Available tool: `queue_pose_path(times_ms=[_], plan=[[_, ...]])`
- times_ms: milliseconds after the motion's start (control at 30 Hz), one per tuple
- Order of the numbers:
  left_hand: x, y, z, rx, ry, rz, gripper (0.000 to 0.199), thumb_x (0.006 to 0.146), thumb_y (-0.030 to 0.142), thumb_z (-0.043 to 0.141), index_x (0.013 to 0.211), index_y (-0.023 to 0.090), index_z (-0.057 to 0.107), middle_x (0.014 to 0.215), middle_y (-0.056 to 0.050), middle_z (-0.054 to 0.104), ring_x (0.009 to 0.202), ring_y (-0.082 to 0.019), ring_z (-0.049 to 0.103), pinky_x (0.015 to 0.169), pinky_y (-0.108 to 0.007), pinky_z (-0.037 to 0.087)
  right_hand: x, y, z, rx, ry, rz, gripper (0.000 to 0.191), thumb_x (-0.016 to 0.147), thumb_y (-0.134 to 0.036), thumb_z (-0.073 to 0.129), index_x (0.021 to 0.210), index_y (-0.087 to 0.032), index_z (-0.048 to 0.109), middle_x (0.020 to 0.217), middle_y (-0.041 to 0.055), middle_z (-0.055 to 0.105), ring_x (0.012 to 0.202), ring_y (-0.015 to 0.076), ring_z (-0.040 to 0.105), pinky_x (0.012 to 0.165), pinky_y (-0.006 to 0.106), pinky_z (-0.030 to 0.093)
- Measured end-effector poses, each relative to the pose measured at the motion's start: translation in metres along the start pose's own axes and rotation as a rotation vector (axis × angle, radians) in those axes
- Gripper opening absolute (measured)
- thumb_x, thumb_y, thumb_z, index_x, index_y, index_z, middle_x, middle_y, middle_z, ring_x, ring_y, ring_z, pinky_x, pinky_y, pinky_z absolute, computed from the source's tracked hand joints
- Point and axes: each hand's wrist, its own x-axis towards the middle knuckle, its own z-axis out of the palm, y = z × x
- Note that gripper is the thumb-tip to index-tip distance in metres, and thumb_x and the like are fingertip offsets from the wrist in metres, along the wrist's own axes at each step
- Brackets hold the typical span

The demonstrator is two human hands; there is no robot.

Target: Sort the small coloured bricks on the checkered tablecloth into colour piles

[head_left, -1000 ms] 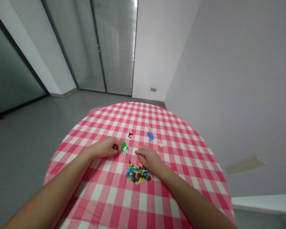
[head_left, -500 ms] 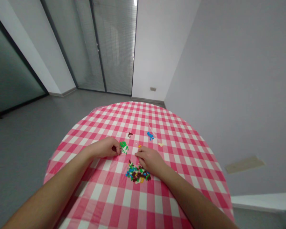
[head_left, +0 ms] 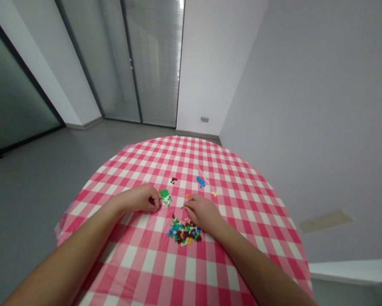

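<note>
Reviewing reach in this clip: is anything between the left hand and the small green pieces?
Nothing visible stands in the way: the left hand has its fingertips right beside the small green pieces, with only the pink checked tablecloth beneath them.

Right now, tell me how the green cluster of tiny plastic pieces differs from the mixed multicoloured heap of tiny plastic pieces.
The green cluster is one colour, while the mixed heap mixes brown, blue, green, yellow, red and white. The cluster is much smaller than the heap. The cluster lies beside the left hand; the heap lies below the right hand. Both rest on the pink-and-white gingham tablecloth.
</note>
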Motion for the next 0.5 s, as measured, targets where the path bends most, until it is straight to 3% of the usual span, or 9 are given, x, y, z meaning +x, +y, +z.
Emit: queue_pose_path(times_ms=[233,400,500], plan=[[0.0,0.001,0.002,0.005,-0.02,0.013,0.011,0.072,0.025,0.064,0.068,0.019,0.073,0.075,-0.002,0.072,0.069,-0.016,0.063,0.064,-0.025,0.044,0.002,0.004,0.007,0.064,0.028,-0.078,0.018,0.097,-0.022,0.056,0.096,-0.019,0.073,0.095,0.0069,0.067,0.088,0.0173,0.062,0.076,0.026,0.047],[0.001,0.0,0.001,0.04,0.08,-0.033,0.018,0.077,0.034,0.063,0.071,0.018,0.07,0.075,-0.003,0.072,0.07,-0.018,0.062,0.061,-0.026,0.041,0.007,0.004,0.01,0.075,0.025,-0.02,0.018,0.097,-0.019,0.054,0.093,-0.018,0.071,0.095,0.0067,0.067,0.088,0.0172,0.061,0.077,0.027,0.046],[0.001,-0.002,0.0,0.044,0.075,-0.046,0.016,0.075,0.033,0.063,0.071,0.019,0.069,0.077,-0.002,0.073,0.072,-0.019,0.063,0.063,-0.027,0.043,0.008,0.005,0.012,0.104,0.052,0.014,0.017,0.097,-0.018,0.053,0.094,-0.017,0.07,0.095,0.0068,0.067,0.088,0.0176,0.061,0.077,0.028,0.046]])
